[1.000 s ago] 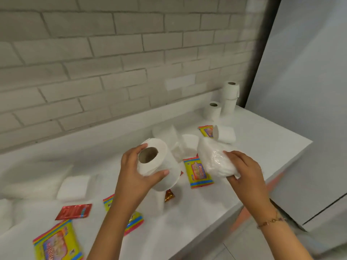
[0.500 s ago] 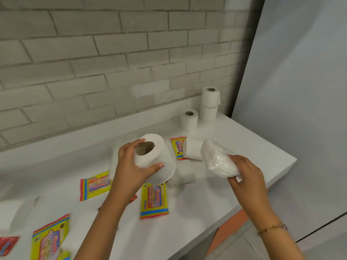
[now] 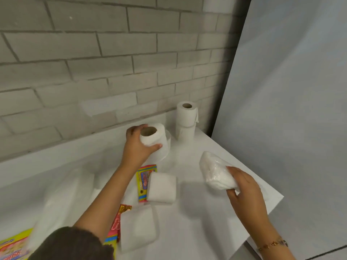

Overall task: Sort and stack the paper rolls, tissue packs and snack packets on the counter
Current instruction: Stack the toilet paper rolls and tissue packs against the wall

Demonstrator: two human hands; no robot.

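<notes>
I see left hand clamped on toilet roll, over a standing roll, to stack | right hand gripping tissue pack, parked right | two-roll stack far corner of bench

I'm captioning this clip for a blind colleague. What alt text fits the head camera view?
A person's left hand holds a paper roll above a white counter, near two stacked rolls in the corner, while the right hand grips a plastic-wrapped tissue pack. Colourful snack packets and more rolls lie scattered.
</notes>
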